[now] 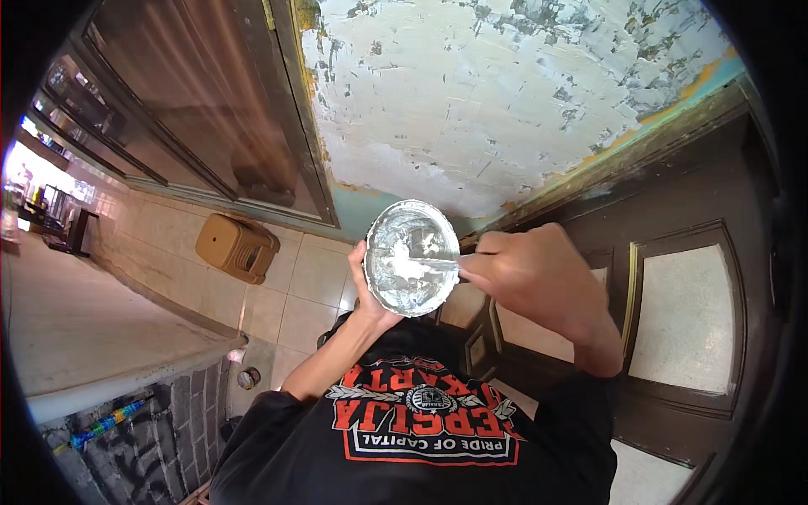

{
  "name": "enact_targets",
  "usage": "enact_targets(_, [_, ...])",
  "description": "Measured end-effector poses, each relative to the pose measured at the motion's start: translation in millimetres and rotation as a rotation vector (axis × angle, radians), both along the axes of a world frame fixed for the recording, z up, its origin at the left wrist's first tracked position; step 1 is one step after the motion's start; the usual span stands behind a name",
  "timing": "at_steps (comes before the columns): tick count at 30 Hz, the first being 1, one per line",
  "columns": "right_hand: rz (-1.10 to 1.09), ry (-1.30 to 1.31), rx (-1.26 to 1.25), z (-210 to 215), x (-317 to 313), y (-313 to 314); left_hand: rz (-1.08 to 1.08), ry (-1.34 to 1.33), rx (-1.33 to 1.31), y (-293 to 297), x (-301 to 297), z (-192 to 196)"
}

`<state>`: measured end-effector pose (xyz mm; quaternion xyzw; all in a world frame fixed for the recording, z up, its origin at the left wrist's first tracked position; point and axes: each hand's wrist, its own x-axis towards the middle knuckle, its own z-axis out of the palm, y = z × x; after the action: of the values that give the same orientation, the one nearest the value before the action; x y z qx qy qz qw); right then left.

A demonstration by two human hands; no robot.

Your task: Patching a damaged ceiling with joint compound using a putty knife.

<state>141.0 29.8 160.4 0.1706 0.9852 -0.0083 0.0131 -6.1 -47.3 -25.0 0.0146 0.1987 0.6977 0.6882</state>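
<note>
Holding a round metal bowl (411,257) smeared with white paste at chest height, left hand (368,290) cupped under its rim | right hand (526,273) fisted around a thin blade (429,263) lying in the bowl | beyond: brown stool (237,247) on tiled floor (316,278), peeling wall (488,101)

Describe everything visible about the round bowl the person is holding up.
The round shallow bowl looks metallic or foil-like, its inside smeared with white paste. It is tilted with its opening toward the camera, in front of a patchy plastered wall. The left hand cups its left rim; a thin pale blade held in the right hand lies across its inside.
</note>
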Motion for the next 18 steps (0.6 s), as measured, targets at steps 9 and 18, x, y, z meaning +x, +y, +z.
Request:
enact_targets(9, [0.029,-0.002,-0.051,23,-9,0,-0.009,-0.118,0.043,2,2,6])
enact_targets(18, [0.071,-0.062,-0.001,18,-13,-5,0.031,-0.067,-0.016,4,11,25])
